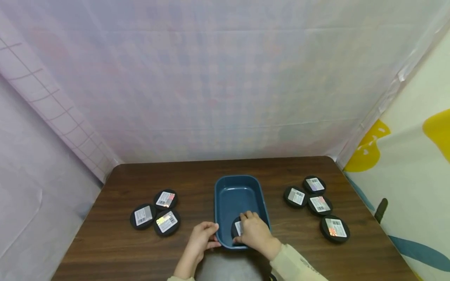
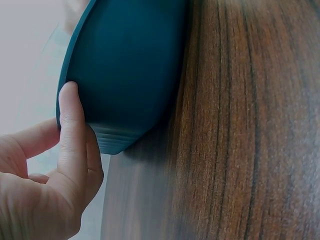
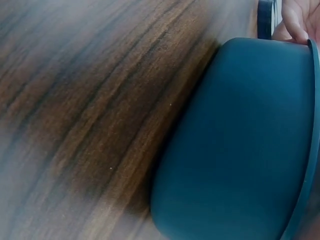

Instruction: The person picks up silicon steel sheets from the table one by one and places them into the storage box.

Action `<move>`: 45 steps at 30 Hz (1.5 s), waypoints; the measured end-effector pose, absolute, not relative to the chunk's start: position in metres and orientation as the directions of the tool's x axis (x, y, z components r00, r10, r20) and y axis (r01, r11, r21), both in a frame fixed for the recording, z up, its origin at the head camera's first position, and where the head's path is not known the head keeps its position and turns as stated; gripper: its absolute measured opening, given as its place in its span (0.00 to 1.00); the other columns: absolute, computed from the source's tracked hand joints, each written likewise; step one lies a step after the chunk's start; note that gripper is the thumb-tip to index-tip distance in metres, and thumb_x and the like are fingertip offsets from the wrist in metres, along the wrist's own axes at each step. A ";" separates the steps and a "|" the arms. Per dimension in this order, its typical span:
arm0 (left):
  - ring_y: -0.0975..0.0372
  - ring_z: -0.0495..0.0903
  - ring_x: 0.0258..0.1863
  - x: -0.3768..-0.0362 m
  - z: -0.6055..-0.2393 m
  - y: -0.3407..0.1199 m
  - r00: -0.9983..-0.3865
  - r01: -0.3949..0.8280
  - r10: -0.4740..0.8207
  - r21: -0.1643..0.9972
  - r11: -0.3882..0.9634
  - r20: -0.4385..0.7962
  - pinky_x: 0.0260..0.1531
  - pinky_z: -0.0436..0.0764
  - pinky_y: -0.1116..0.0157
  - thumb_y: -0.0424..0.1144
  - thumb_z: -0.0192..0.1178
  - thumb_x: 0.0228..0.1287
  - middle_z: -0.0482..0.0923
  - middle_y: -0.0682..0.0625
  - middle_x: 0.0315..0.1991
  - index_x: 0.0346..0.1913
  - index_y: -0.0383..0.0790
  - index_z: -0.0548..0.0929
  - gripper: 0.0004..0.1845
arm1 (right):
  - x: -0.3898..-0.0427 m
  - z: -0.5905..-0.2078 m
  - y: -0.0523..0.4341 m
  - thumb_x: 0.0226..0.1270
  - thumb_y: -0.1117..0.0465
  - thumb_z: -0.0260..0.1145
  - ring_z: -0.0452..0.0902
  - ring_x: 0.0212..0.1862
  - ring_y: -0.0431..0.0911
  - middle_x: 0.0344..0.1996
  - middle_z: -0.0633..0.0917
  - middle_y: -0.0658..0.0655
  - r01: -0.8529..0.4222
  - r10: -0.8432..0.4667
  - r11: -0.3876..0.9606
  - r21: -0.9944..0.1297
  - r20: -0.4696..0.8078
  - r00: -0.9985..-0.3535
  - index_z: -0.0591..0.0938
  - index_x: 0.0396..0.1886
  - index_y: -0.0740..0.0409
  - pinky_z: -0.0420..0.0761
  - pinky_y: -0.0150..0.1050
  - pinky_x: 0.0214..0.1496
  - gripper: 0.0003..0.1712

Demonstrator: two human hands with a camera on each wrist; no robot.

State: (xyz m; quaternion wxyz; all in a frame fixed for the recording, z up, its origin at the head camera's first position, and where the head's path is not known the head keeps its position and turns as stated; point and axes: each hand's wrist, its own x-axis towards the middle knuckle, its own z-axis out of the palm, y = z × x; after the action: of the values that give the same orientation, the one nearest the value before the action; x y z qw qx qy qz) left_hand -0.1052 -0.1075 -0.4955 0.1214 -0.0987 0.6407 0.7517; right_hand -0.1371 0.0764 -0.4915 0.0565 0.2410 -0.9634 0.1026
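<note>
1. Three round black tins (image 1: 155, 212) are lying in a cluster on the left part of the wooden table (image 1: 105, 242), well apart from the tray. Each is carrying a white label with a shiny holographic patch; the print is too small to read.
2. The left hand (image 1: 202, 235) is resting against the near left corner of the blue tray (image 1: 226, 191). In the left wrist view its thumb (image 2: 71, 125) is lying straight along the tray's outer wall (image 2: 130, 65) and touching the rim, while the other fingers are curling loosely behind; it is bracing the tray rather than clenching round it.
3. The blue tray is sitting at the middle of the table, long side running away from the person, its far half showing bare.
4. The right hand (image 1: 254, 231) is reaching over the near right rim into the tray, its fingers curling over a black round tin (image 1: 236, 228) lying at the near end of the tray's floor. A sliver of white label is showing beside the fingers; no writing is legible. In the right wrist view only fingertips (image 3: 296, 20) are peeking above the tray's rim (image 3: 314, 125).
5. Four more black tins (image 1: 318, 205) are lying on the right side of the table, three bunched together and one nearer the table's front edge, all with white labels and holographic patches facing up, the text unreadable.
</note>
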 end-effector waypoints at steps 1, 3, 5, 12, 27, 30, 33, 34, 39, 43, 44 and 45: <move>0.63 0.71 0.22 -0.105 -0.495 -0.108 -0.952 -0.306 0.055 0.940 -0.150 -0.301 0.22 0.83 0.66 0.32 0.53 0.66 0.70 0.48 0.25 0.45 0.19 0.70 0.14 | -0.137 -0.492 0.076 0.32 0.39 0.77 0.74 0.36 0.52 0.37 0.80 0.62 -0.477 -0.453 0.862 -0.173 0.160 -0.877 0.79 0.46 0.71 0.80 0.42 0.39 0.47; 0.63 0.71 0.22 -0.105 -0.495 -0.107 -0.954 -0.300 0.053 0.942 -0.151 -0.295 0.22 0.83 0.67 0.32 0.53 0.65 0.70 0.48 0.25 0.44 0.19 0.70 0.14 | -0.137 -0.492 0.077 0.31 0.39 0.77 0.74 0.36 0.52 0.37 0.79 0.61 -0.477 -0.451 0.861 -0.178 0.165 -0.877 0.79 0.46 0.71 0.80 0.42 0.39 0.47; 0.63 0.71 0.22 -0.104 -0.494 -0.107 -0.955 -0.297 0.050 0.943 -0.152 -0.292 0.22 0.83 0.67 0.32 0.53 0.65 0.70 0.48 0.25 0.44 0.20 0.70 0.14 | -0.136 -0.493 0.077 0.31 0.39 0.78 0.74 0.35 0.52 0.36 0.79 0.61 -0.476 -0.449 0.861 -0.177 0.173 -0.876 0.79 0.46 0.71 0.80 0.41 0.38 0.47; 0.63 0.71 0.22 -0.103 -0.494 -0.107 -0.956 -0.295 0.048 0.945 -0.145 -0.291 0.22 0.83 0.66 0.32 0.54 0.65 0.70 0.47 0.25 0.44 0.20 0.71 0.15 | -0.136 -0.494 0.077 0.29 0.41 0.79 0.72 0.34 0.50 0.33 0.77 0.58 -0.460 -0.437 0.865 -0.199 0.150 -0.887 0.78 0.44 0.69 0.79 0.41 0.36 0.46; 0.63 0.71 0.22 -0.103 -0.493 -0.109 -0.956 -0.293 0.054 0.945 -0.147 -0.288 0.23 0.83 0.66 0.32 0.53 0.65 0.70 0.48 0.25 0.45 0.19 0.70 0.16 | -0.137 -0.495 0.075 0.27 0.40 0.79 0.69 0.31 0.49 0.30 0.72 0.56 -0.453 -0.434 0.869 -0.199 0.132 -0.891 0.75 0.41 0.66 0.77 0.41 0.33 0.44; 0.63 0.71 0.22 -0.103 -0.491 -0.108 -0.955 -0.297 0.051 0.943 -0.149 -0.293 0.23 0.84 0.66 0.32 0.53 0.65 0.70 0.48 0.25 0.45 0.19 0.70 0.15 | -0.137 -0.495 0.075 0.27 0.39 0.79 0.71 0.34 0.51 0.33 0.74 0.58 -0.444 -0.427 0.875 -0.195 0.125 -0.896 0.75 0.45 0.68 0.78 0.42 0.37 0.48; 0.63 0.71 0.22 -0.103 -0.492 -0.108 -0.955 -0.298 0.053 0.942 -0.154 -0.293 0.23 0.83 0.67 0.32 0.54 0.65 0.69 0.48 0.24 0.45 0.19 0.70 0.15 | -0.137 -0.494 0.076 0.28 0.39 0.79 0.72 0.37 0.53 0.36 0.76 0.60 -0.437 -0.421 0.876 -0.204 0.116 -0.899 0.75 0.48 0.71 0.79 0.44 0.41 0.51; 0.63 0.71 0.22 -0.103 -0.493 -0.108 -0.953 -0.303 0.053 0.940 -0.155 -0.298 0.23 0.83 0.67 0.32 0.53 0.65 0.69 0.48 0.24 0.45 0.20 0.70 0.15 | -0.137 -0.494 0.076 0.28 0.39 0.79 0.73 0.38 0.53 0.37 0.76 0.61 -0.435 -0.420 0.877 -0.205 0.112 -0.900 0.75 0.49 0.71 0.79 0.44 0.42 0.52; 0.63 0.71 0.22 -0.104 -0.494 -0.109 -0.953 -0.302 0.060 0.940 -0.156 -0.296 0.23 0.83 0.67 0.32 0.53 0.66 0.69 0.48 0.24 0.45 0.19 0.70 0.15 | -0.137 -0.494 0.076 0.29 0.39 0.79 0.74 0.43 0.55 0.42 0.77 0.62 -0.413 -0.405 0.884 -0.219 0.085 -0.911 0.75 0.51 0.70 0.80 0.45 0.46 0.52; 0.63 0.71 0.23 -0.105 -0.497 -0.109 -0.957 -0.288 0.057 0.945 -0.155 -0.283 0.24 0.84 0.65 0.33 0.54 0.65 0.70 0.48 0.25 0.45 0.19 0.69 0.16 | -0.136 -0.495 0.076 0.29 0.39 0.78 0.73 0.46 0.56 0.45 0.77 0.63 -0.398 -0.391 0.886 -0.239 0.081 -0.917 0.75 0.52 0.70 0.80 0.47 0.46 0.53; 0.63 0.71 0.23 -0.105 -0.500 -0.109 -0.960 -0.281 0.057 0.946 -0.159 -0.276 0.24 0.84 0.65 0.34 0.55 0.64 0.70 0.48 0.25 0.45 0.20 0.70 0.17 | -0.136 -0.495 0.076 0.29 0.38 0.78 0.73 0.47 0.56 0.46 0.77 0.63 -0.396 -0.388 0.885 -0.245 0.081 -0.918 0.75 0.53 0.70 0.80 0.47 0.46 0.53; 0.63 0.72 0.23 -0.106 -0.504 -0.110 -0.965 -0.261 0.063 0.951 -0.168 -0.253 0.24 0.84 0.64 0.36 0.56 0.64 0.70 0.48 0.25 0.45 0.20 0.70 0.17 | -0.136 -0.495 0.077 0.29 0.38 0.78 0.73 0.47 0.56 0.47 0.77 0.63 -0.394 -0.387 0.884 -0.250 0.080 -0.919 0.74 0.53 0.70 0.80 0.48 0.46 0.54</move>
State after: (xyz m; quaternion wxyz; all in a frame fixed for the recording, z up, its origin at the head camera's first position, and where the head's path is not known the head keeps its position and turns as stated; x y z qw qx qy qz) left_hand -0.1059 -0.1099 -0.5044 0.1062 -0.0778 0.6361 0.7603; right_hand -0.1364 0.0767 -0.4950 0.0137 0.2011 -0.9706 0.1317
